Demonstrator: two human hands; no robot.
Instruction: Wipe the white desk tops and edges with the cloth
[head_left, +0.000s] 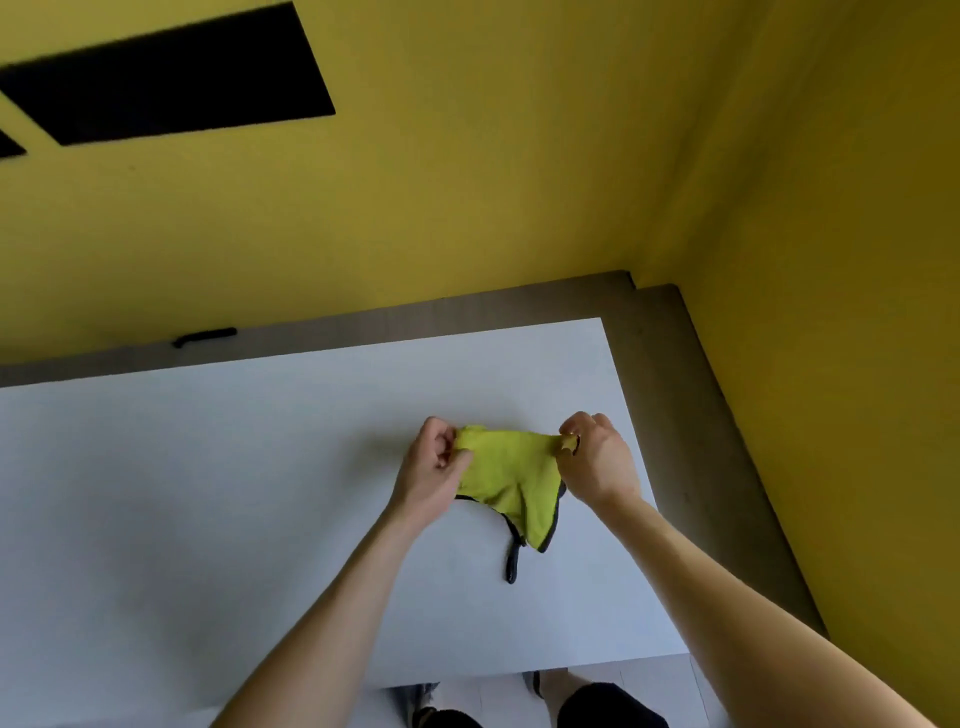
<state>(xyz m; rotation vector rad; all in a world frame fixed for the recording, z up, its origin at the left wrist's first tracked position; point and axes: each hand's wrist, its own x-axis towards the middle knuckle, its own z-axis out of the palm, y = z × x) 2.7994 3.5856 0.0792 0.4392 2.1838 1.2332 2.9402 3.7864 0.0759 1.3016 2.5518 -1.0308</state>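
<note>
A yellow-green cloth (511, 478) with a dark trim and a dark hanging loop is stretched between both hands over the white desk top (208, 493). My left hand (434, 467) pinches the cloth's left upper corner. My right hand (597, 457) pinches its right upper corner. The lower part of the cloth droops toward the desk, and its loop lies on the surface. Whether the upper part is lifted off the desk I cannot tell.
A grey-brown ledge (691, 415) borders the desk at the back and right, against yellow walls (467, 182). A small black handle-like piece (205, 336) sits on the back ledge. A black panel (171, 78) hangs on the wall. My feet (519, 706) show below the desk's front edge.
</note>
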